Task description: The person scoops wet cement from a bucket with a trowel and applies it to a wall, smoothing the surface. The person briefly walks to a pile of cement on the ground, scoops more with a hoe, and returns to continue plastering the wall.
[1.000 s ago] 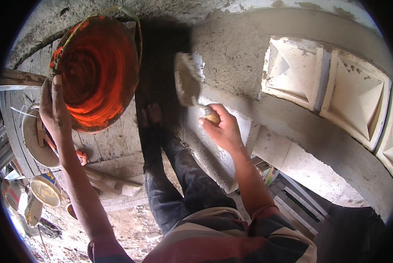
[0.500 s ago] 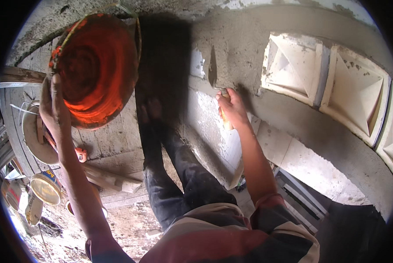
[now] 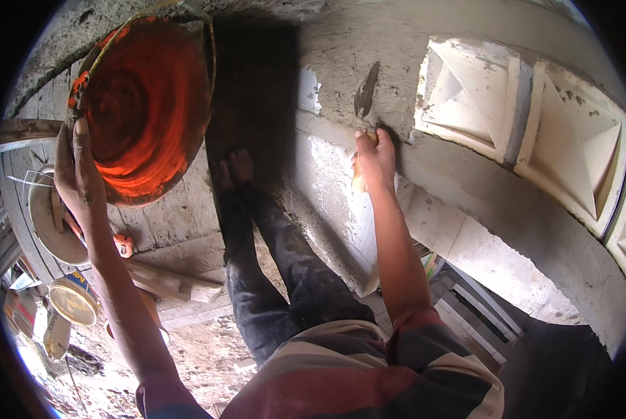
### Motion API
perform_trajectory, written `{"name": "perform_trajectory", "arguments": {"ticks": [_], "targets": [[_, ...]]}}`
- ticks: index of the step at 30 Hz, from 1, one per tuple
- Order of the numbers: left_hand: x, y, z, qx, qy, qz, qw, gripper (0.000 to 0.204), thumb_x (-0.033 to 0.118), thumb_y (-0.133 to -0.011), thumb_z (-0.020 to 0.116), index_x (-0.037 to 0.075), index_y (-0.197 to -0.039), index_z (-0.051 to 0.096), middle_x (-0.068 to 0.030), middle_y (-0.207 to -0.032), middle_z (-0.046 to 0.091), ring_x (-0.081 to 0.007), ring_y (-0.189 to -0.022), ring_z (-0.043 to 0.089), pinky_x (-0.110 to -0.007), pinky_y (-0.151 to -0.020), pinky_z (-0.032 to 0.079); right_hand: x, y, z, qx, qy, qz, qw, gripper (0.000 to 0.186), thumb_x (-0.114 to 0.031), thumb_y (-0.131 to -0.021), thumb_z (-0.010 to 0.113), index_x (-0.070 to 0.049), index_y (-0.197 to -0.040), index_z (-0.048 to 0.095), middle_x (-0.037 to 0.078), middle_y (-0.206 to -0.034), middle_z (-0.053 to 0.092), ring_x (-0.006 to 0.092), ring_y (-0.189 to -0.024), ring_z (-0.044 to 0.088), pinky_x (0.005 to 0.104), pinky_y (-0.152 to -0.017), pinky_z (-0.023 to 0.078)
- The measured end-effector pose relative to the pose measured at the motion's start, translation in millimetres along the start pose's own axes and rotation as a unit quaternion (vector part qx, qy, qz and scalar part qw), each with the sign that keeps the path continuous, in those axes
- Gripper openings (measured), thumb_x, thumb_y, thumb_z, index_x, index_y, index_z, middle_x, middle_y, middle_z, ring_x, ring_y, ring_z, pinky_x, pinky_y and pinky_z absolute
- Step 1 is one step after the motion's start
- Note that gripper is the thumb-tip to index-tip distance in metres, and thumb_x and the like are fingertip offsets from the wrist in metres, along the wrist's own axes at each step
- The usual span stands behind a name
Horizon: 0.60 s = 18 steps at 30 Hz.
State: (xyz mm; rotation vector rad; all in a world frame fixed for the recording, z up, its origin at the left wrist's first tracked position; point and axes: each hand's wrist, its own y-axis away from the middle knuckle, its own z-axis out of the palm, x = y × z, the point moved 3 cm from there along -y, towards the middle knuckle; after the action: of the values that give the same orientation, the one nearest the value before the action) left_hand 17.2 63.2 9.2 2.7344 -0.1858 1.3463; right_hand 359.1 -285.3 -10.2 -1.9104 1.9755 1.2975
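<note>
My left hand is closed on the rim of an orange-red bucket, tipped so that its inside, smeared with grey mortar, shows. A wire handle loops over its top. On the right, my right hand grips the wooden handle of a trowel. The narrow dark blade points upward over the grey plastered wall, at a slant; whether it touches the surface I cannot tell. Below the fresh plaster lies a paler ledge.
White decorative vent blocks are set in the wall at right. A pale bucket, an orange tool, wood pieces and a paint tub lie at left. My feet stand on planks beside the wall.
The trowel blade has shifted right and slightly up along the wall and turned to show more of its face. My left hand still holds the bucket, slightly left in view.
</note>
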Motion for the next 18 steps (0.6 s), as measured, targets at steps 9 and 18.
{"name": "perform_trajectory", "arguments": {"ticks": [9,18], "targets": [[12.0,-5.8,13.0,-0.042,0.015,0.008,0.999,0.046,0.04,-0.101,0.062,0.002,-0.126,0.068,-0.0133,-0.116,0.072,-0.0192,-0.108,0.065,-0.033,-0.098,0.047,-0.5,49.1,-2.9,0.053,-0.101,-0.022,0.993,0.024,-0.017,-0.098,0.067,-0.001,-0.11,0.053,0.002,-0.073,0.057,0.0087,-0.05,0.052,0.0267,-0.043,0.044],[9.2,-1.3,15.4,-0.031,0.006,-0.002,0.999,0.047,0.04,-0.1,0.064,0.002,-0.127,0.068,-0.0131,-0.117,0.072,-0.0185,-0.109,0.065,-0.033,-0.099,0.047,34.7,102.8,-15.8,0.112,0.117,-0.105,0.981,0.038,-0.017,-0.092,0.073,0.004,-0.118,0.055,0.011,-0.083,0.063,0.0224,-0.073,0.062,0.0365,-0.071,0.052]]}}
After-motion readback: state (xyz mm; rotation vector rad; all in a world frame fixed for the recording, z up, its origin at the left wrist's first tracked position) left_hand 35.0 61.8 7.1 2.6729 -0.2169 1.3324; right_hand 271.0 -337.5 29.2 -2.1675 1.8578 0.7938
